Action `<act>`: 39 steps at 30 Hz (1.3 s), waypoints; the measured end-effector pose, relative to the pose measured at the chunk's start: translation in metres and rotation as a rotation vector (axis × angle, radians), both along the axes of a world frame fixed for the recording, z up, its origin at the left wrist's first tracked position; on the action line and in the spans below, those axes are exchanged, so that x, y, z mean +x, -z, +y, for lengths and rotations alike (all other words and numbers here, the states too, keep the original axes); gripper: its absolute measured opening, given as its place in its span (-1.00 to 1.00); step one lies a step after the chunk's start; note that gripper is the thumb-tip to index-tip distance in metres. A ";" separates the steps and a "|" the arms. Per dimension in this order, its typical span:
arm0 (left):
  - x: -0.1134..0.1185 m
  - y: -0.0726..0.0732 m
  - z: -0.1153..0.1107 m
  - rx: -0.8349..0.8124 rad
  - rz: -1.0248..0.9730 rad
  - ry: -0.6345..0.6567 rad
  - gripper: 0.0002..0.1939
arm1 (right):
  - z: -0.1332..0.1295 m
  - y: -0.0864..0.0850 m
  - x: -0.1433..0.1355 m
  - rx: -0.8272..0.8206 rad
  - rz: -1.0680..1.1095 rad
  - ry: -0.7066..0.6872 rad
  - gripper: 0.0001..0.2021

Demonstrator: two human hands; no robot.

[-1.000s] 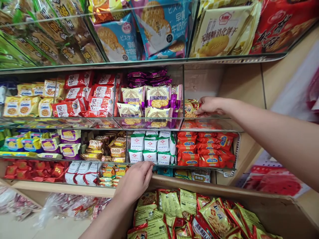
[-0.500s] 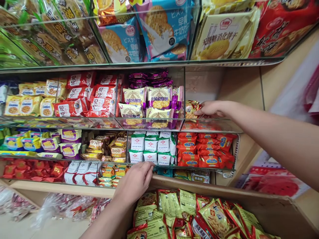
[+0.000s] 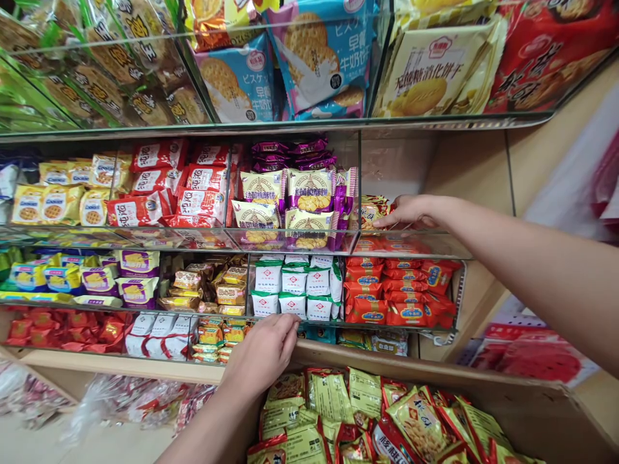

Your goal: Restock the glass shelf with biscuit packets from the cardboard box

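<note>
My right hand [image 3: 413,211] reaches into the right-hand compartment of the middle shelf. Its fingers are closed at a small gold-and-red biscuit packet [image 3: 371,211], and part of the fingers is hidden behind the packet and the hand. Closed over the far left edge of an open cardboard box [image 3: 435,370] is my left hand [image 3: 265,351], with its fingertips partly out of sight. Inside the box lie several loose gold-and-red biscuit packets [image 3: 418,422], some face up and others showing their printed backs.
Clear dividers and a glass front lip [image 3: 411,245] bound the compartment. Purple-and-cream biscuit packets [image 3: 309,190] stand left of it, orange-red packets [image 3: 365,309] below. Larger bags [image 3: 430,71] fill the shelf above. A wooden side panel [image 3: 483,167] rises at the right.
My right hand has shifted very slightly at the packet on the shelf. My left hand stays on the box edge, and the view has moved only a little.
</note>
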State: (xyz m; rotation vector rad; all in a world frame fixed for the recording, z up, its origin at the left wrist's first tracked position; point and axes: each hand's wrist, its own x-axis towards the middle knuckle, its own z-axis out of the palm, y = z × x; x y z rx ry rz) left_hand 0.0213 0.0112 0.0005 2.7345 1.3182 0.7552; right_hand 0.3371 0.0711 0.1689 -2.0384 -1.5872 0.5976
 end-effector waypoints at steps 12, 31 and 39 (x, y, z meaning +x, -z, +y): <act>0.000 0.001 0.001 -0.019 0.027 -0.025 -0.77 | 0.008 0.005 0.009 -0.109 -0.008 0.043 -0.76; 0.002 -0.006 -0.005 0.020 0.055 -0.025 -0.75 | -0.024 -0.006 0.013 0.242 -0.460 0.091 -0.11; 0.001 -0.008 -0.008 0.010 0.022 -0.037 -0.75 | -0.062 -0.008 -0.004 0.641 -0.270 0.058 -0.58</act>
